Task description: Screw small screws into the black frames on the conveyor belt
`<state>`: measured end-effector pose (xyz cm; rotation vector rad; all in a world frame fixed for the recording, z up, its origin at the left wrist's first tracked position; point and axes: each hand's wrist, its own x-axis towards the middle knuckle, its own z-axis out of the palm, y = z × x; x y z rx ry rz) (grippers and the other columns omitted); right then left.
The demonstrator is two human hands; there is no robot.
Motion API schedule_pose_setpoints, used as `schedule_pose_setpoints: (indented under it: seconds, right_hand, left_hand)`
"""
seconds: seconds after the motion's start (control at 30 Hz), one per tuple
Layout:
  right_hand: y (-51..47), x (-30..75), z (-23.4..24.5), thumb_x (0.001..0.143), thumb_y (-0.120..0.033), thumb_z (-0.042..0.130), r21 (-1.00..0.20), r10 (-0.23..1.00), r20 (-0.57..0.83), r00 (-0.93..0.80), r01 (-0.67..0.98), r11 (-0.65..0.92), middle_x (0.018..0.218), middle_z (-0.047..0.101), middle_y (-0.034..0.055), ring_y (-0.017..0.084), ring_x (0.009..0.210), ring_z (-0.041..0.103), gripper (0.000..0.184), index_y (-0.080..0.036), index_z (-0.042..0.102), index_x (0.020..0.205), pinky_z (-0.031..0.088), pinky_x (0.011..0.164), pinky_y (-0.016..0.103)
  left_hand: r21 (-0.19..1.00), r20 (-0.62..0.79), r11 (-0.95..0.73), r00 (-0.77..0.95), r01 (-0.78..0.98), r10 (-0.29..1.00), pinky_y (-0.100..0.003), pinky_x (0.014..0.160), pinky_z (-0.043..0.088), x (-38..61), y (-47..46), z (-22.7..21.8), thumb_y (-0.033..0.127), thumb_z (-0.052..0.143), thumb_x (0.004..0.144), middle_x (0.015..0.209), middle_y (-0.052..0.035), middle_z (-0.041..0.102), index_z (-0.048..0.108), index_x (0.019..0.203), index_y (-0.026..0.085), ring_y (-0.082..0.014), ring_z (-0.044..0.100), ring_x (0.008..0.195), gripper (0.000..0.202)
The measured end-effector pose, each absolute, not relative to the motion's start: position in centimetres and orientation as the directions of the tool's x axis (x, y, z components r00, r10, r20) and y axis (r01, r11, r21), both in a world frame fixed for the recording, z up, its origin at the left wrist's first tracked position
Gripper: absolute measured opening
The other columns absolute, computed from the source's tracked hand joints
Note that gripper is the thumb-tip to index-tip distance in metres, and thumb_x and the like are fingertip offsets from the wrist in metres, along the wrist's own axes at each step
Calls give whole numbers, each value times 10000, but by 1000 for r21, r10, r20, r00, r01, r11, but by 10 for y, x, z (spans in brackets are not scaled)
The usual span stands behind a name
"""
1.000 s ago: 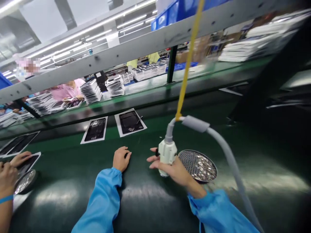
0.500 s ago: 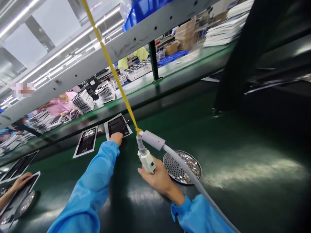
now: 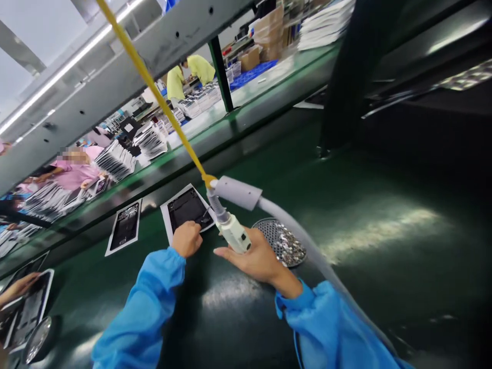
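Observation:
My right hand (image 3: 259,259) is wrapped round a pale electric screwdriver (image 3: 233,234); its lower end is hidden behind the hand. A thick grey cable (image 3: 282,211) and a yellow strap (image 3: 165,105) meet at its top. My left hand (image 3: 187,239) is closed at the near edge of a black tablet housing (image 3: 187,209) on a white sheet. From its fingers a thin metal tool, seemingly tweezers (image 3: 206,211), pokes out over the housing. Beside my right hand lies a round perforated tray (image 3: 269,228) with many small shiny metal parts (image 3: 290,247).
Left of my housing lies another black housing (image 3: 125,224) on white. At far left a co-worker's hand (image 3: 19,288) rests by more panels (image 3: 33,310) and a round dish (image 3: 38,339). A dark post (image 3: 346,87) stands at right. Stacked panels (image 3: 115,160) line the ledge behind.
The view has shifted. My left hand has drawn a little nearer with its tool, off the housing's middle. The screwdriver stays in my right hand, which now overlaps the tray more.

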<state>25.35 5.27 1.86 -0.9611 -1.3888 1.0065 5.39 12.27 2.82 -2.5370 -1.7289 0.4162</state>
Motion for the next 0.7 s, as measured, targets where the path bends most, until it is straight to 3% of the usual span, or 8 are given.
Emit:
schedule_pose_setpoints:
  seconds: [0.1,0.2,0.33,0.47,0.6,0.7]
  right_hand:
    - [50,269,25,697,-364,715,-945,945,326,-20,1,326,538,549,-27,108,478,498,220,-183,591,707,430,454,235]
    - [52,286,31,677,-355,741,-954,949,298,100,3,299,524,561,-29,111,443,502,224,-191,594,717,439,427,249]
    - [66,300,30,642,-304,754,-956,938,268,220,-57,287,456,547,-56,118,389,511,217,-203,590,741,465,424,274]
    - [81,302,18,633,-267,739,-946,915,270,301,-94,310,432,523,-81,112,360,500,225,-217,556,754,458,412,278]
    - [87,298,6,648,-231,722,-950,908,279,312,-52,309,445,535,-84,115,372,503,214,-207,572,800,471,434,295]
    - [89,294,4,669,-215,702,-946,908,300,292,-27,322,444,533,-83,121,381,511,203,-200,582,833,484,463,310]
  left_hand:
    - [-123,-224,-474,441,872,869,-298,810,505,66,72,14,149,471,850,928,-81,636,645,879,166,-197,602,915,177]
    - [-18,-147,-549,541,835,828,-299,765,511,75,37,-4,133,471,828,875,-77,637,655,864,170,-197,601,858,192]
    - [180,-6,-520,529,835,848,-305,770,521,76,26,-12,204,515,851,877,-70,663,687,928,193,-193,616,856,189]
    - [397,13,-496,535,773,845,-321,849,512,59,39,3,314,537,907,978,-62,690,689,1032,200,-194,623,934,228]
    - [371,-79,-416,474,830,877,-337,866,500,42,48,11,266,616,856,1058,-62,666,679,1071,200,-217,606,988,234]
    - [373,-126,-395,468,839,875,-322,833,498,39,50,5,213,645,818,978,-51,656,693,938,189,-208,604,941,131]
